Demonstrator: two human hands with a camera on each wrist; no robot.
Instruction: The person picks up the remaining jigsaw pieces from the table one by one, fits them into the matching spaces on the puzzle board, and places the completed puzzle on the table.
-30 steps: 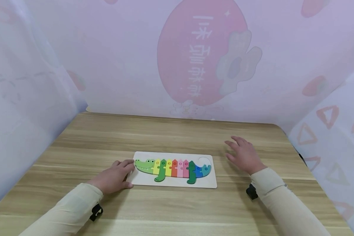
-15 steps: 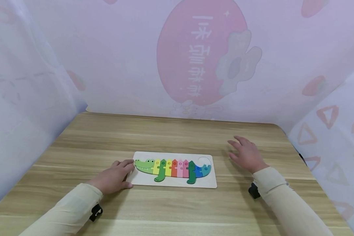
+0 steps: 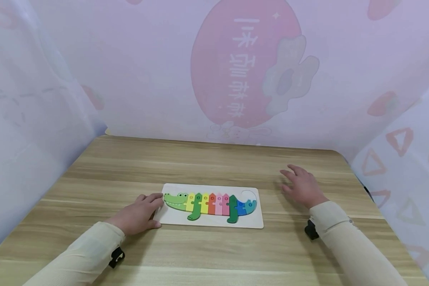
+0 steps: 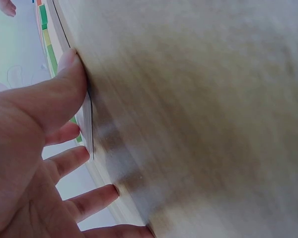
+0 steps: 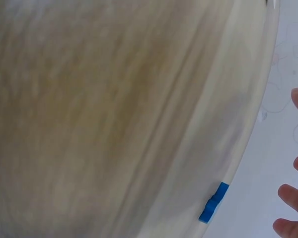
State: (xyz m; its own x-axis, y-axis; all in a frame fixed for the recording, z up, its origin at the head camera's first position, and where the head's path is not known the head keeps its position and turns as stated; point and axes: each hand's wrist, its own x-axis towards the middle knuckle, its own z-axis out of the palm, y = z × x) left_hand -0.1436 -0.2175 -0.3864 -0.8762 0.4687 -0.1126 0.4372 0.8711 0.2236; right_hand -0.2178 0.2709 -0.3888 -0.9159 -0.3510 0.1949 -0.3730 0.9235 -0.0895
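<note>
A crocodile puzzle (image 3: 211, 204) in bright numbered pieces sits in a pale wooden board (image 3: 214, 221) on the table. At the tail end, a curled recess (image 3: 248, 195) shows bare wood. My left hand (image 3: 137, 214) rests at the board's left end, fingers extended and spread. Its thumb (image 4: 69, 82) touches the near corner, while one fingertip reaches the crocodile's snout. My right hand (image 3: 302, 186) hovers over the table right of the board, fingers apart and slightly bent, holding nothing. Only its fingertips (image 5: 292, 198) enter the right wrist view.
A small blue wavy-edged piece (image 5: 213, 203) lies near the table edge in the right wrist view; I cannot find it in the head view. Printed pale curtains (image 3: 157, 79) enclose the wooden table (image 3: 207, 254) at the back and sides.
My right hand has drifted a little to the right, away from the board. The left hand and the puzzle have stayed in place.
</note>
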